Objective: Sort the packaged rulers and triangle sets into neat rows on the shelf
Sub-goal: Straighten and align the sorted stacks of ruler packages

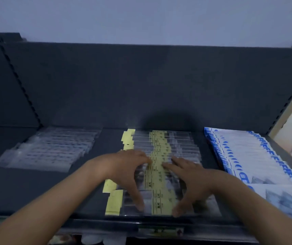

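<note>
The dark shelf (44,188) fills the lower half of the frame and carries three rows. At the right runs the widest one, blue-and-white packs (247,156) overlapping like shingles; what is inside them is too blurred for me to tell. At the left lies a fairly even row of clear packs (53,149). In the centre is the row I am working on, the yellow-labelled ruler packs (161,144), each a clear sleeve with a ruler inside.

My left hand (129,168) and right hand (193,177) both lie spread flat on the near end of this centre row. The fingers are straight and fanned, the thumbs reach toward the front pack, and neither hand has hold of anything.

I judge I am squaring up the middle row. Its yellow header tabs (114,202) at lower centre-left sit stepped and uneven, so the next move calls for light, even pressure to slide the slippery sleeves into line without fanning them further.
</note>
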A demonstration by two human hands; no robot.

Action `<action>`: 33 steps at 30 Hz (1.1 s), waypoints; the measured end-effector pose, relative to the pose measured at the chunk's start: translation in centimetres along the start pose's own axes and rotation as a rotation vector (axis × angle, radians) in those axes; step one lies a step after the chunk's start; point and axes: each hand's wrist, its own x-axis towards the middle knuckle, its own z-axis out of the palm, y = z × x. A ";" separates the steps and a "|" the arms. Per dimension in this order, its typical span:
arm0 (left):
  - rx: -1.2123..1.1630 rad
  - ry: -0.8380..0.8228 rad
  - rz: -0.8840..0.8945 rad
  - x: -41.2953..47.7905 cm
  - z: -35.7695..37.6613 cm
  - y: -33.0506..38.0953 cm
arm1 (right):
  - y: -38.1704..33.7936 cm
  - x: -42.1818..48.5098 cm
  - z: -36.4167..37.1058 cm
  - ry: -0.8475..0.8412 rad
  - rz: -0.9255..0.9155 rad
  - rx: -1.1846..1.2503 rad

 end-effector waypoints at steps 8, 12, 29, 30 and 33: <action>0.016 0.087 0.021 1.7 -0.2 0.0 | 0.8 1.1 -1.1 0.242 0.006 0.079; -0.077 0.139 -0.026 3.1 -1.0 -0.5 | 1.5 2.2 -1.7 0.330 -0.022 0.094; -0.122 -0.033 -0.288 8.8 -4.9 -4.4 | 4.3 8.0 -6.8 0.132 0.255 0.129; -0.129 -0.049 -0.296 9.1 -5.1 -4.5 | 4.5 8.3 -6.9 0.116 0.258 0.146; -0.104 -0.040 -0.317 9.6 -5.8 -4.7 | 5.0 9.0 -7.0 0.129 0.260 0.128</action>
